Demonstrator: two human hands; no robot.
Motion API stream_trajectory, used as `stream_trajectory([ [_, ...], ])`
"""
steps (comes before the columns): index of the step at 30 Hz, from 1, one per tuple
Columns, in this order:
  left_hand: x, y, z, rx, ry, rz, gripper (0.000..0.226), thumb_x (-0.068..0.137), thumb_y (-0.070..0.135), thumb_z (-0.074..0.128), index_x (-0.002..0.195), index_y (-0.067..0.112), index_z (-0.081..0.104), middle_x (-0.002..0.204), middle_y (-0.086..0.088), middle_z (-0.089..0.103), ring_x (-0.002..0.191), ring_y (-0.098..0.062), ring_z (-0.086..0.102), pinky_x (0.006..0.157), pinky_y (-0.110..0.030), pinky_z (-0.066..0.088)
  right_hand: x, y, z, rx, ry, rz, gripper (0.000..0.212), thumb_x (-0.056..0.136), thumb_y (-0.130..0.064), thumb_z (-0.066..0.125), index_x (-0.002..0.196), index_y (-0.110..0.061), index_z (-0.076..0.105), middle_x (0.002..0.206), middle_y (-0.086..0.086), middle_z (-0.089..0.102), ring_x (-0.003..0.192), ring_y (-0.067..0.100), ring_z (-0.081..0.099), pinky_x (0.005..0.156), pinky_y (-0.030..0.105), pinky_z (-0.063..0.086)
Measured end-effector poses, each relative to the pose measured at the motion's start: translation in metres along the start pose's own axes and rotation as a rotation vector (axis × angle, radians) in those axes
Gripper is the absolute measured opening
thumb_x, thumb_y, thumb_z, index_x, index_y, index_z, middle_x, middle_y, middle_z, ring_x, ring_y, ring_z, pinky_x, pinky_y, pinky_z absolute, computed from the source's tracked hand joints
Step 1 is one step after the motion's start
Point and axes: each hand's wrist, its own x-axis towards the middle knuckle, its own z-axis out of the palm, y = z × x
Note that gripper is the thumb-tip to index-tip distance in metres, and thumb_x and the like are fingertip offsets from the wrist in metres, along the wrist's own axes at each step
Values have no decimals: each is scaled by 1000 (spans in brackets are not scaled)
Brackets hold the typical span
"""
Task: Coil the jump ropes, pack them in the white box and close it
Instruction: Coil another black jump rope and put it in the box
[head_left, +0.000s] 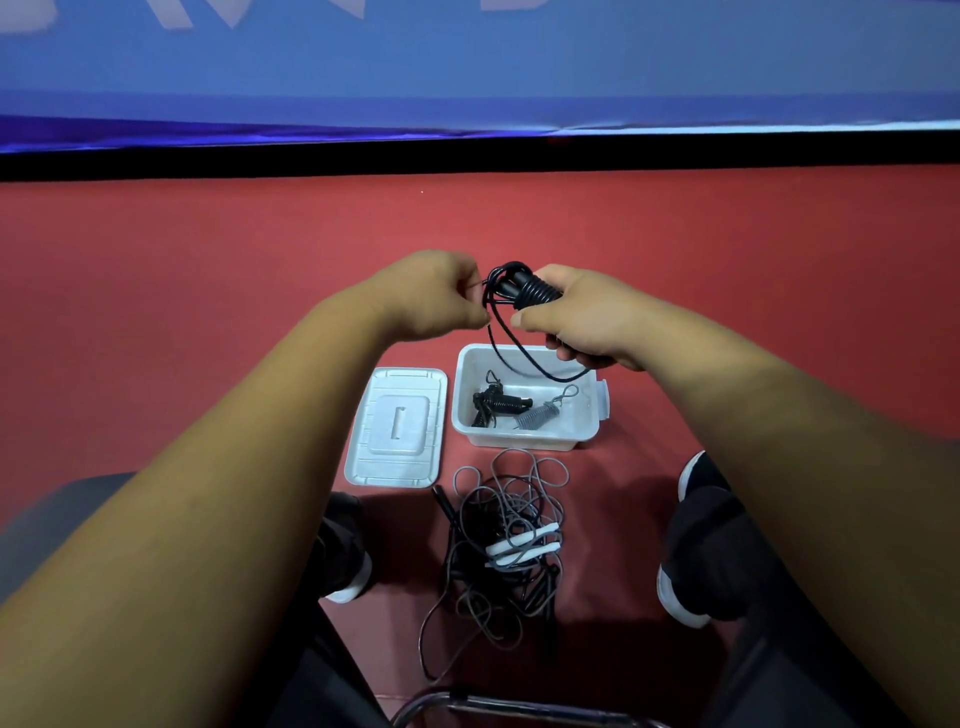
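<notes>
My right hand (571, 317) grips the handles of a black jump rope (530, 291) with cord wound round them, held above the open white box (582, 426). My left hand (441, 296) pinches the loose black cord just left of the handles. A loop of that cord hangs down into the box. Inside the box lie a coiled black rope (496, 402) and a coiled grey rope (540, 413). The white lid (397, 426) lies flat on the floor to the left of the box. A tangle of loose ropes (504, 551), black and grey with white handles, lies on the floor between my feet.
The floor is red (208, 291), with a black strip and a blue banner (467, 78) along the far side. My shoes (685, 582) stand on either side of the tangle. A metal chair rail (493, 706) crosses the bottom of the view.
</notes>
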Motion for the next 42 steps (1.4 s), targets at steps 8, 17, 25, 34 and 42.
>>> stream_trajectory([
  [8,8,-5,7,-248,57,-31,34,84,34,86,98,13,63,86,-5,70,73,-16,58,74,-35,51,2,1,-1,1,36,-12,25,92,-34,76,114,-34,63,79,5,63,54,15,57,44,21,39],
  [17,4,0,2,-632,-140,-173,43,107,56,44,109,21,68,107,1,80,106,-21,72,99,-41,46,3,2,-3,14,44,3,23,93,-32,75,113,-33,63,79,5,63,53,14,57,46,21,37],
  [25,-2,4,1,-644,-198,-141,21,111,38,44,99,26,57,105,-3,80,110,-18,73,110,-45,40,4,1,-2,-65,91,-3,28,92,-33,75,116,-33,61,77,4,63,57,19,60,44,21,38],
  [34,-1,-1,4,-747,-171,-135,7,105,16,62,98,16,65,86,-8,72,84,-23,70,87,-43,63,0,-2,1,117,50,65,27,93,-34,75,116,-32,60,75,4,61,49,13,52,46,20,36],
  [42,-4,-7,-2,-560,-140,-113,17,87,15,82,104,10,81,94,-8,80,76,-14,67,92,-40,58,-10,-16,3,400,-33,187,32,86,-57,75,98,-31,60,78,1,59,54,12,50,50,20,36],
])
